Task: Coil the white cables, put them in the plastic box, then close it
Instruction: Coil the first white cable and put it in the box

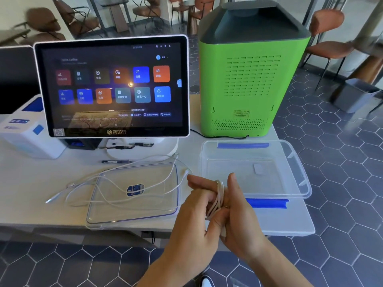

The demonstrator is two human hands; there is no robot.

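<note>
A white cable coil (219, 198) is wound in several loops around the fingers of my left hand (194, 208). My right hand (238, 212) pinches the same coil from the right. Both hands hover just in front of the clear plastic box (298, 162), which stands open with blue clips (267, 203) on its long sides. More loose white cable (116, 183) sprawls to the left across the clear lid (132, 219), which lies flat on the table with a blue sticker on it. The loose cable's plug ends (48, 200) rest on the tabletop at the left.
Behind the lid stands a touchscreen terminal (113, 85) on a white base, with pens (116, 161) in front. A green appliance (248, 79) sits behind the box, its black cord trailing along the table. A white printer (24, 133) is at far left. The table edge (124, 227) runs close to me.
</note>
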